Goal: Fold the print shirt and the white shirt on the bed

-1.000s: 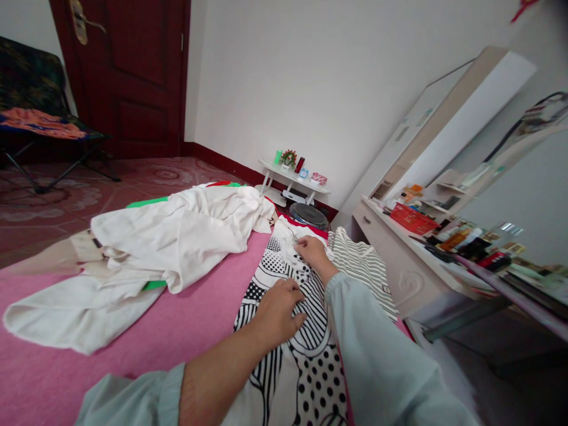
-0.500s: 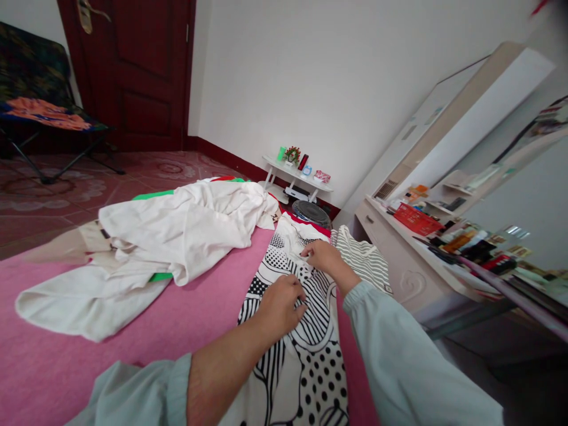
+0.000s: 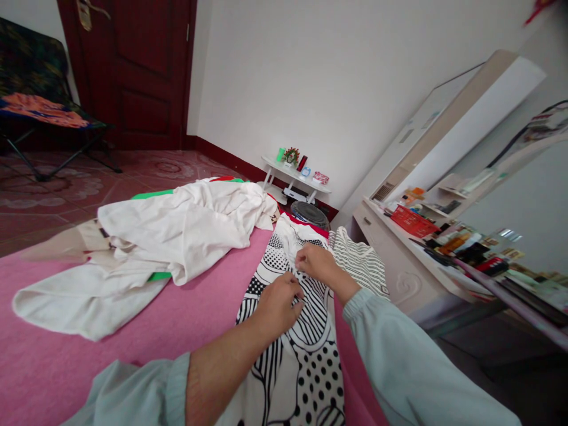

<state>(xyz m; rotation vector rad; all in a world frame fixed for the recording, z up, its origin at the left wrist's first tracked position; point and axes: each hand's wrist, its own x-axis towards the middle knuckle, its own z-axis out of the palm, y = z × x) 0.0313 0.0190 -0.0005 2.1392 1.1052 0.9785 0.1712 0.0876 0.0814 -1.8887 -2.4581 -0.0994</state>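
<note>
A white garment with black stripes, dots and curved shapes (image 3: 317,373) lies lengthwise on the pink bed cover (image 3: 199,331). My left hand (image 3: 280,302) is over its middle, fingers curled and thumb bent in, pinching at the cloth. Just beyond it, my right hand (image 3: 316,263) is closed in a pinch on the same garment, nearer its far end. The fingertips are partly hidden, so the exact bit of cloth they grip is unclear. To the left lies a crumpled white garment (image 3: 190,219); a striped shirt (image 3: 361,263) is at the right.
A dressing table with a red basket (image 3: 413,222) and several bottles stands at the right. Beyond the bed are a round dark-lidded container (image 3: 309,213) and a low white shelf (image 3: 295,173). A folding chair (image 3: 39,112) stands at the far left by the door (image 3: 146,77).
My right hand has moved slightly left and down, closer to my left hand. The left hand stays nearly in place, and the clothes lie as before.
</note>
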